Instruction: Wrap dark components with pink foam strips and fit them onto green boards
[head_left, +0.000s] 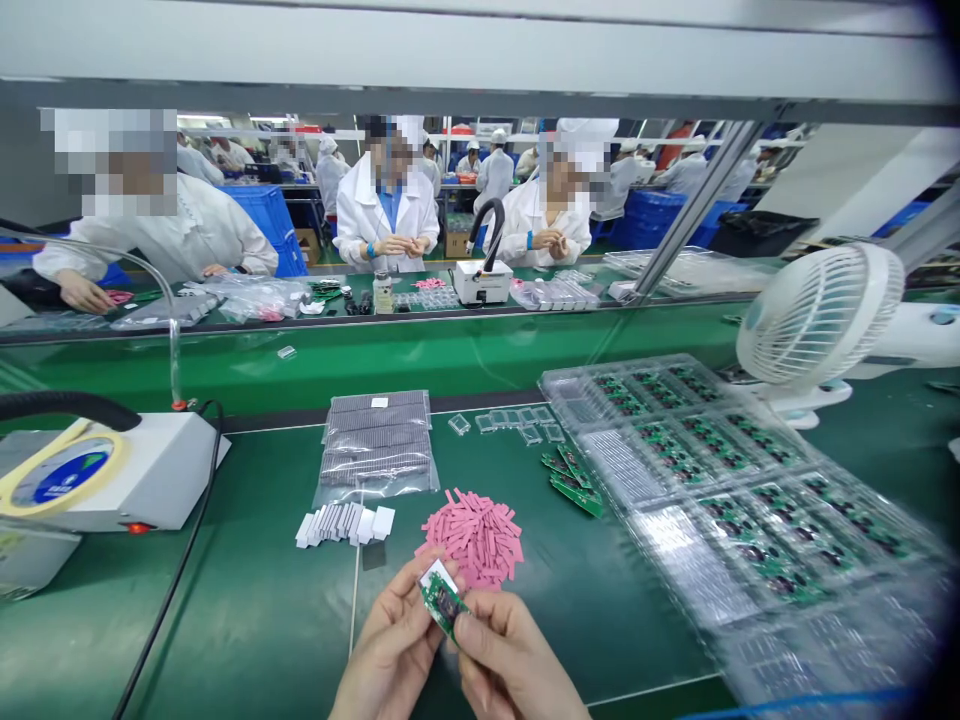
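Observation:
Both my hands meet low in the middle of the view over a green mat. My left hand (391, 648) and my right hand (510, 662) are closed together on a small green circuit board (442, 598) with a white part at its upper end. Just beyond the board lies a heap of pink strips (480, 535). Left of the heap sits a row of small white pieces (345, 523). Behind that is a clear bag of grey strips (377, 440). A few loose green boards (571, 480) lie to the right.
Clear blister trays of green boards (720, 470) fill the right side, with a white desk fan (819, 315) behind them. A white box with a black hose (112, 470) stands at left. Several people in white coats work across the green conveyor (450, 350).

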